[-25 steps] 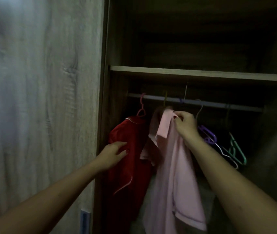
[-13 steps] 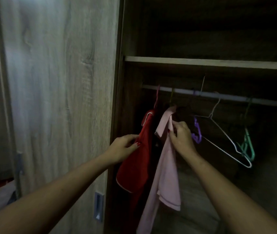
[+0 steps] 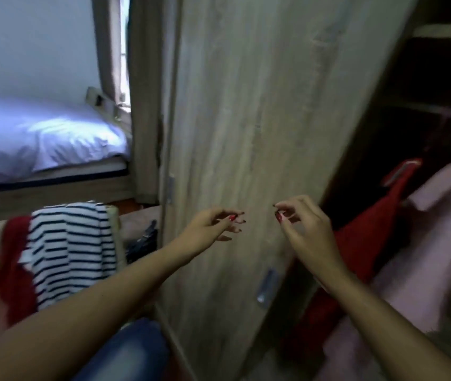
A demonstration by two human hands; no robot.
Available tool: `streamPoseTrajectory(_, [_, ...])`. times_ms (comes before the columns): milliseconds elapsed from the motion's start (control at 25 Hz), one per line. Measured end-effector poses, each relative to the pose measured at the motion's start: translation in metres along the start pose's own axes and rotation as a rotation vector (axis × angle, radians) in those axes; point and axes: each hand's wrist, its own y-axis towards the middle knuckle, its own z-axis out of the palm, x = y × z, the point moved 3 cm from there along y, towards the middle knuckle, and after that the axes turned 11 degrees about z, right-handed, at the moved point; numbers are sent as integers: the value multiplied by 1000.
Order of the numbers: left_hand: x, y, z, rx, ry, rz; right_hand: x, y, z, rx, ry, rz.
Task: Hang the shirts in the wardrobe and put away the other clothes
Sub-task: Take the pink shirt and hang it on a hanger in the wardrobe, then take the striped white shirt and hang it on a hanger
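Whole frame motion-blurred. Pale pink shirt [image 3: 438, 229] cut off by right edge. Red shirt [image 3: 361, 243] partly hidden behind right forearm. Its hanger and the wardrobe rail [image 3: 449, 114] indistinct in shadow.

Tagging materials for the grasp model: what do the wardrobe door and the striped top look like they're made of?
Wardrobe door: looks like matte wood-grain laminate board, pale grey-brown with printed-looking grain and knots; real veneer can't be ruled out. Striped top: soft fabric, probably a knit, navy and white stripes; it drapes limply in folds, weave too blurred to confirm.
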Motion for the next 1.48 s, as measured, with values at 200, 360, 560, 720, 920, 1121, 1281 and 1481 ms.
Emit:
streamPoseTrajectory(200, [62,-33,-218,-346,269,-88,59,49,177,270,104,-17])
streamPoseTrajectory(360, [106,-66,-373,-512,786,-199,99,79,318,468,164,30])
streamPoseTrajectory(560, [171,-71,-478,-496,921,-635,135,88,445,651,155,134])
streamPoseTrajectory(720, [200,-47,-491,-374,730,-944,142,94,500,698,201,329])
streamPoseTrajectory(920, [210,-32,-500,-606,538,-736,139,93,539,700,296,583])
streamPoseTrajectory(1121, [174,-37,-474,-727,218,-175,134,94,525,756,513,679])
streamPoseTrajectory(1281, [135,-48,-425,-508,-241,5,128,83,504,891,1094,1076])
streamPoseTrajectory(1481, [102,-51,-359,13,-232,-66,129,98,466,914,1062,1091])
